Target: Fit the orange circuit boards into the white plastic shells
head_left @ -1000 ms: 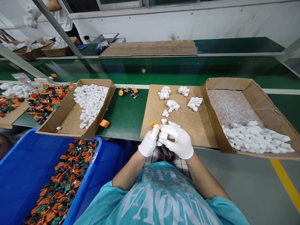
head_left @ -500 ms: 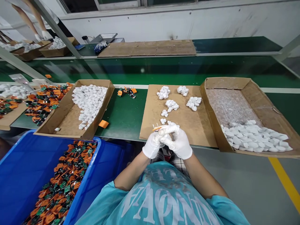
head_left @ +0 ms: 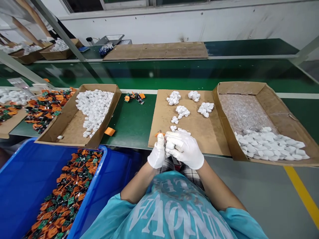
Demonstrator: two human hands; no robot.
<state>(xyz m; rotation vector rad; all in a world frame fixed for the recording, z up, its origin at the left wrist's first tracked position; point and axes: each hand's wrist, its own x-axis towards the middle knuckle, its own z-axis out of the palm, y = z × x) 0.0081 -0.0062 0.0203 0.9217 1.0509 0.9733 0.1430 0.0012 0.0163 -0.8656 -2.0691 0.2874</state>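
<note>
My two hands, in white gloves, meet over the front edge of the cardboard sheet [head_left: 194,132]. An orange part [head_left: 159,133] pokes out above the fingers of my left hand [head_left: 157,153], which is closed on it; the rest of that part is hidden. My right hand [head_left: 186,148] is beside it, fingers curled in towards the left thumb. Something white shows between its fingers, but I cannot tell a piece from a glove fingertip. Just beyond the hands, small clusters of white pieces [head_left: 182,111] lie on the sheet, some partly covered by my right hand.
At left, a cardboard box [head_left: 69,127] holds small white pieces, with a blue bin [head_left: 15,172] of orange and green parts below. Another cardboard box [head_left: 245,106] with white pieces stands right. A loose orange piece [head_left: 110,131] lies on the green bench [head_left: 134,122]. A person's arms [head_left: 27,30] show far left.
My hands have shifted from being pressed together to slightly apart, the left moving a little left with its thumb raised. The orange part has moved left and turned. The far person's arms moved.
</note>
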